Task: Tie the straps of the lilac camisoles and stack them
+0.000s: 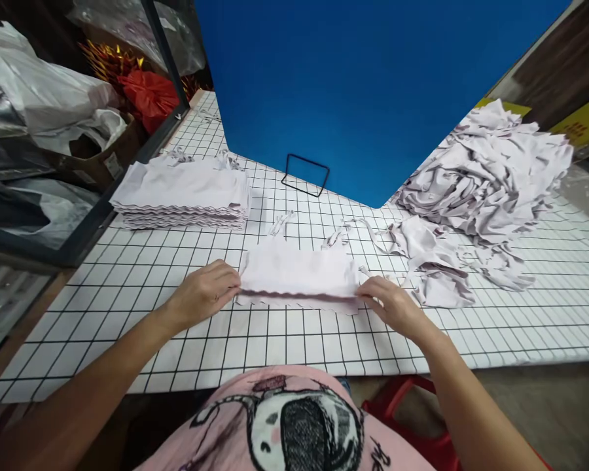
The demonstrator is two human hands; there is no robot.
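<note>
A flat white fabric piece (299, 271) with wavy long edges and straps at its far side lies in front of me. My left hand (206, 292) pinches its near left corner. At the near right corner, the fingers of my right hand (390, 302) close on the same piece. The upper layer's edge is raised a little between my hands, and a lower layer shows beneath it. To the left is a neat stack of similar white fabric pieces (181, 196). Several crumpled white pieces (442, 261) lie right of my right hand.
A large heap of crumpled white fabric (491, 173) sits at the right on the grid-patterned table (285, 347). A big blue panel (373, 91) covers the back, with a thin black rectangular frame (304, 174) at its lower edge. Plastic bags (44, 91) fill the left side; a red stool (412, 412) is below.
</note>
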